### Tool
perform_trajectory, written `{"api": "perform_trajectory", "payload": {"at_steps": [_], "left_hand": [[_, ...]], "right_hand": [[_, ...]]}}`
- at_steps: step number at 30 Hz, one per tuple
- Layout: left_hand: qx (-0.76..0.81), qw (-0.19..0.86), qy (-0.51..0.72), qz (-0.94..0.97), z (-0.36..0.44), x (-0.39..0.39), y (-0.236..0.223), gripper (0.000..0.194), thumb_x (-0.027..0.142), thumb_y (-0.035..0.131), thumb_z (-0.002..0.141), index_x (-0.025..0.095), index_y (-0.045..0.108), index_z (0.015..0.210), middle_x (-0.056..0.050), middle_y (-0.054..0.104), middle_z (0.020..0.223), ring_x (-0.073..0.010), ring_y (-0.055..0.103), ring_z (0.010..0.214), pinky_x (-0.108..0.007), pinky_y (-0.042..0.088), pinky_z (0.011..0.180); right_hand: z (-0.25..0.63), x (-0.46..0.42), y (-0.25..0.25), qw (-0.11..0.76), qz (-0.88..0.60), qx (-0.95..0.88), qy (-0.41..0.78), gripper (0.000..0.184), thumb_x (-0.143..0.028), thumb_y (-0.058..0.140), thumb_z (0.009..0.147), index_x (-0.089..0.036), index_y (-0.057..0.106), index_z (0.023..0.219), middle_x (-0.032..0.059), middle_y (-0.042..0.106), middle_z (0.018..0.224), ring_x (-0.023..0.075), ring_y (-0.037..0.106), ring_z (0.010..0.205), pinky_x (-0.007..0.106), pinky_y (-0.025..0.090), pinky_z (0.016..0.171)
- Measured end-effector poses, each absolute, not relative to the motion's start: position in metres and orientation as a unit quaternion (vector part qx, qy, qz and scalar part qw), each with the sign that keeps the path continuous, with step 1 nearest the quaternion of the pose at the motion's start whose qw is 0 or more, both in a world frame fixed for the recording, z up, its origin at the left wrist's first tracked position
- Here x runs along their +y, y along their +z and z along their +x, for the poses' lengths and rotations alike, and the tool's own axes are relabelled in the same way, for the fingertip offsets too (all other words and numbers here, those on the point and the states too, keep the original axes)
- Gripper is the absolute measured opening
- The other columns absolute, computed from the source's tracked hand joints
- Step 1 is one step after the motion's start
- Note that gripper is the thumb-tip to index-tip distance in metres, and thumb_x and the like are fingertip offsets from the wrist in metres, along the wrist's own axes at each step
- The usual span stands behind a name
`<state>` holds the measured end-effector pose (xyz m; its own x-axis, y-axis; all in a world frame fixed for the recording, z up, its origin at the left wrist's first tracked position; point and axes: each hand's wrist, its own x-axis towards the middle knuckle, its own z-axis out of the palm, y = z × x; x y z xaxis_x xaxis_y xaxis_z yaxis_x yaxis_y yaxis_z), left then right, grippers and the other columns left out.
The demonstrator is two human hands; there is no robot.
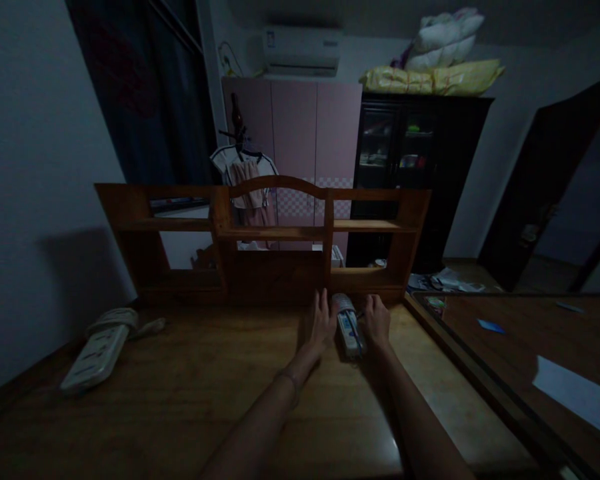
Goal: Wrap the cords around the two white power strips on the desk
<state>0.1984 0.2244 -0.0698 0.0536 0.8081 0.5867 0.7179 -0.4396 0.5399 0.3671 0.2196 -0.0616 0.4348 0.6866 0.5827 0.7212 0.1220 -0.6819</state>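
A white power strip lies on the wooden desktop between my hands, its pale cord coiled at the far end and a dark strand running along its top. My left hand is at its left side, fingers stretched out and apart, the fingertips close to the coil. On the right side, my right hand has its fingers curled into a pinch near the coil. Something small and dark shows by those fingertips, too dim to name. Farther left lies a second white power strip with its cord bundled at the far end.
A low wooden shelf unit runs along the desk's back edge. To the right, past a raised edge, another brown surface holds a white paper and a blue card. A wall stands close on the left.
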Motion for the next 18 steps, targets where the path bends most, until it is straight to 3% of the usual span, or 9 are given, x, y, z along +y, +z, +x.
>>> {"api": "perform_trajectory", "payload": {"at_steps": [5, 7, 10, 12, 15, 18], "left_hand": [[0.552, -0.007, 0.485, 0.678, 0.085, 0.244, -0.034, 0.049, 0.041, 0.029, 0.096, 0.017, 0.038, 0.137, -0.012, 0.041, 0.142, -0.0201, 0.038, 0.132, -0.036, 0.033, 0.107], [0.572, -0.049, 0.498, 0.651, 0.018, 0.241, -0.017, 0.045, 0.038, 0.037, 0.093, 0.015, 0.045, 0.130, -0.014, 0.047, 0.134, -0.0230, 0.041, 0.127, -0.039, 0.029, 0.108], [0.623, -0.116, 0.502, 0.588, -0.089, 0.225, -0.001, 0.042, 0.035, 0.036, 0.091, 0.013, 0.048, 0.125, -0.016, 0.046, 0.129, -0.0304, 0.036, 0.127, -0.049, 0.020, 0.109], [0.716, -0.199, 0.428, 0.514, -0.154, 0.211, -0.001, 0.042, 0.036, 0.036, 0.091, 0.013, 0.047, 0.125, -0.016, 0.045, 0.128, -0.0308, 0.037, 0.124, -0.047, 0.024, 0.105], [0.847, -0.186, 0.286, 0.407, -0.227, 0.195, -0.012, 0.059, 0.049, 0.047, 0.084, 0.011, 0.039, 0.128, -0.019, 0.038, 0.133, -0.0347, 0.035, 0.122, -0.047, 0.028, 0.099], [0.888, -0.130, 0.243, 0.368, -0.270, 0.184, -0.027, 0.075, 0.063, 0.057, 0.072, 0.005, 0.043, 0.117, -0.024, 0.047, 0.121, -0.0405, 0.043, 0.113, -0.049, 0.036, 0.090]], "right_hand": [[0.368, 0.217, -0.059, 0.527, -0.657, -0.538, -0.023, 0.044, -0.044, 0.025, 0.097, -0.017, 0.058, 0.093, 0.0108, 0.064, 0.083, 0.0217, 0.058, 0.071, 0.028, 0.036, 0.062], [0.365, 0.215, -0.055, 0.529, -0.649, -0.546, -0.024, 0.043, -0.044, 0.025, 0.097, -0.016, 0.058, 0.098, 0.0117, 0.064, 0.087, 0.0226, 0.058, 0.074, 0.029, 0.038, 0.065], [0.354, 0.210, -0.046, 0.513, -0.628, -0.582, -0.051, 0.037, -0.041, 0.029, 0.097, -0.016, 0.057, 0.101, 0.0123, 0.063, 0.093, 0.0243, 0.058, 0.083, 0.032, 0.039, 0.072], [0.344, 0.207, -0.041, 0.479, -0.608, -0.625, -0.102, 0.032, -0.037, 0.032, 0.096, -0.017, 0.056, 0.103, 0.0120, 0.062, 0.095, 0.0251, 0.057, 0.088, 0.033, 0.039, 0.076], [0.329, 0.202, -0.038, 0.452, -0.578, -0.665, -0.139, 0.027, -0.033, 0.035, 0.096, -0.018, 0.053, 0.107, 0.0108, 0.061, 0.099, 0.0248, 0.056, 0.094, 0.034, 0.040, 0.080], [0.321, 0.200, -0.040, 0.450, -0.566, -0.677, -0.136, 0.024, -0.031, 0.038, 0.095, -0.019, 0.052, 0.110, 0.0102, 0.061, 0.101, 0.0246, 0.056, 0.096, 0.034, 0.042, 0.081]]}}
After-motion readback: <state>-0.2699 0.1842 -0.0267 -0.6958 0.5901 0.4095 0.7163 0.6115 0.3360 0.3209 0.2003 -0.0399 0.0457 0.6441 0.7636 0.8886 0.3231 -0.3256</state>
